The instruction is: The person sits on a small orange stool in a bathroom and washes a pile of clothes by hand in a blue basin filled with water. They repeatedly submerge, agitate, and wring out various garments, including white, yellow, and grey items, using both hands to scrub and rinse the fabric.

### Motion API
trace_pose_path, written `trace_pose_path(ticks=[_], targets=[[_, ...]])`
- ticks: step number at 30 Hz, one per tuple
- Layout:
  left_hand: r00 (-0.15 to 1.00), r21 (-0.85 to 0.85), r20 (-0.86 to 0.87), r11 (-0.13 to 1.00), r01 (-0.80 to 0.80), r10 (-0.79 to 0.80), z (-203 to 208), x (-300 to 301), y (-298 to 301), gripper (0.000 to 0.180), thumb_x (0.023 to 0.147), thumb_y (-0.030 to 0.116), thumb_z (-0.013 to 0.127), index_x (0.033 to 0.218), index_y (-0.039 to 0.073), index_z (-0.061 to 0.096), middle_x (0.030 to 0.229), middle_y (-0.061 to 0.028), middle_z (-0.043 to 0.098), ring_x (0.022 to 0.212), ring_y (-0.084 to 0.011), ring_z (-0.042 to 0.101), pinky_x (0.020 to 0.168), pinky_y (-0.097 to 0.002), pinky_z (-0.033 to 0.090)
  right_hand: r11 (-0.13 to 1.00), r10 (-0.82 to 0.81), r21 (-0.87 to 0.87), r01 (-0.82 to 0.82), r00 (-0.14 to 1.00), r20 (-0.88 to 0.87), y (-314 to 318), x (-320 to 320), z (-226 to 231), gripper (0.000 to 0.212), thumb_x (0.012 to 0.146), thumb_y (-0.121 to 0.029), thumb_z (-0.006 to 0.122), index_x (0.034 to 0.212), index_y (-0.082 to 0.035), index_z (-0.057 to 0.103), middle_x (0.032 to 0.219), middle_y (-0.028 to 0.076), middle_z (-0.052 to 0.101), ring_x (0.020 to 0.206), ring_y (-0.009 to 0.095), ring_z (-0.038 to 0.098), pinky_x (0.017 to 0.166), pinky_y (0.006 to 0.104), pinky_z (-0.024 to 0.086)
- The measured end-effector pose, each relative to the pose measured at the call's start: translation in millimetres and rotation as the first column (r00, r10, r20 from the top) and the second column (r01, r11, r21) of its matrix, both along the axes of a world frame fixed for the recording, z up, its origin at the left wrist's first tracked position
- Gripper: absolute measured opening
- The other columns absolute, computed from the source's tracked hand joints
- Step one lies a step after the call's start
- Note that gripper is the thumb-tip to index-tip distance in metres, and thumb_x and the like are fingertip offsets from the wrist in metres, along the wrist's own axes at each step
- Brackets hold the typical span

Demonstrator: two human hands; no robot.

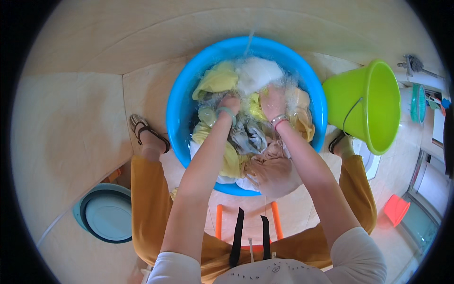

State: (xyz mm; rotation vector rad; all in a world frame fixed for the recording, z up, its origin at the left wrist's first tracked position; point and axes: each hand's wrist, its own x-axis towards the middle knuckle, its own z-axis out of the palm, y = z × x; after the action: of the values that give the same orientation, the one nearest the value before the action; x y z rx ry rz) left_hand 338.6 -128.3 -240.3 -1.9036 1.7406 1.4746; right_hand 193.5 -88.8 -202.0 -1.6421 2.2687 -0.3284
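A round blue basin (172,111) full of water and wet clothes stands between my feet. My left hand (229,101) is closed low among the clothes, beside a pale yellow garment (216,79); its fingertips and whatever they hold are hidden. Across from it, my right hand (273,101) is closed on a bright yellow garment (256,107), its fingers partly veiled by splashing water. A white garment (258,75) bulges up just beyond both hands. Closer to me lie a grey garment (249,137) and a beige-pink one (269,169), which hangs over the near rim.
Water (249,42) streams into the basin at its far side. A lime-green bucket (347,102) lies tipped at the right. Left of my leg is a grey-green folding basin (108,213). Orange stool legs (219,221) show below, and a red container (396,209) sits far right.
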Motion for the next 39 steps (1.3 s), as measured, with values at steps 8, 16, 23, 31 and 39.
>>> trace_pose_path(ticks=[8, 16, 23, 31, 39], targets=[[-0.139, 0.870, -0.493, 0.481, -0.110, 0.859, 128.9, 15.9, 34.9, 0.040, 0.097, 0.038, 0.047, 0.124, 0.008, 0.054, 0.114, -0.0094, 0.063, 0.100, -0.0228, 0.062, 0.088, -0.0383, 0.051, 0.823, 0.528, -0.501, -0.267, 0.683, 0.504, 86.6, 61.2, 175.8, 0.021, 0.077, -0.012, 0.066, 0.098, -0.012, 0.063, 0.105, 0.014, 0.050, 0.097, 0.035, 0.051, 0.085, 0.0436, 0.043], [-0.220, 0.545, -0.838, 0.766, -0.341, 0.499, 163.4, -11.6, 85.1, 0.033, 0.094, 0.016, 0.052, 0.125, 0.004, 0.047, 0.115, -0.0125, 0.058, 0.103, -0.0217, 0.059, 0.088, -0.0336, 0.051, 0.747, 0.427, -0.596, -0.296, 0.900, 0.087, 117.2, 85.1, 205.2, 0.032, 0.067, -0.026, 0.075, 0.098, -0.025, 0.067, 0.102, 0.001, 0.050, 0.084, 0.023, 0.049, 0.068, 0.0355, 0.040], [-0.072, 0.371, -0.922, 0.809, -0.455, 0.382, 201.7, -20.4, 90.7, 0.031, 0.096, 0.013, 0.047, 0.126, 0.006, 0.046, 0.115, -0.0075, 0.057, 0.104, -0.0169, 0.056, 0.088, -0.0290, 0.048, 0.695, 0.290, -0.716, -0.062, 0.936, 0.200, 94.3, 74.4, 204.3, 0.025, 0.062, -0.018, 0.082, 0.080, -0.013, 0.066, 0.091, 0.007, 0.055, 0.080, 0.028, 0.056, 0.065, 0.0367, 0.047], [-0.400, 0.743, -0.669, 0.541, -0.395, 0.627, 146.0, -13.8, 81.6, 0.031, 0.097, 0.017, 0.046, 0.126, 0.007, 0.046, 0.110, -0.0096, 0.059, 0.099, -0.0199, 0.060, 0.085, -0.0321, 0.051, 0.781, 0.297, -0.624, 0.013, 0.871, 0.390, 65.2, 51.9, 177.8, 0.013, 0.073, -0.018, 0.070, 0.078, -0.008, 0.063, 0.084, 0.010, 0.062, 0.071, 0.030, 0.063, 0.057, 0.0383, 0.051], [-0.044, 0.502, -0.675, 0.414, -0.760, 0.737, 148.6, -15.7, 96.7, 0.022, 0.089, 0.012, 0.056, 0.110, 0.006, 0.057, 0.103, -0.0069, 0.061, 0.092, -0.0157, 0.059, 0.082, -0.0275, 0.048, 0.944, 0.014, -0.304, 0.125, 0.908, 0.418, 29.9, -3.9, 103.2, 0.023, 0.082, -0.027, 0.061, 0.085, -0.005, 0.065, 0.084, 0.020, 0.062, 0.078, 0.040, 0.060, 0.072, 0.0464, 0.048]])
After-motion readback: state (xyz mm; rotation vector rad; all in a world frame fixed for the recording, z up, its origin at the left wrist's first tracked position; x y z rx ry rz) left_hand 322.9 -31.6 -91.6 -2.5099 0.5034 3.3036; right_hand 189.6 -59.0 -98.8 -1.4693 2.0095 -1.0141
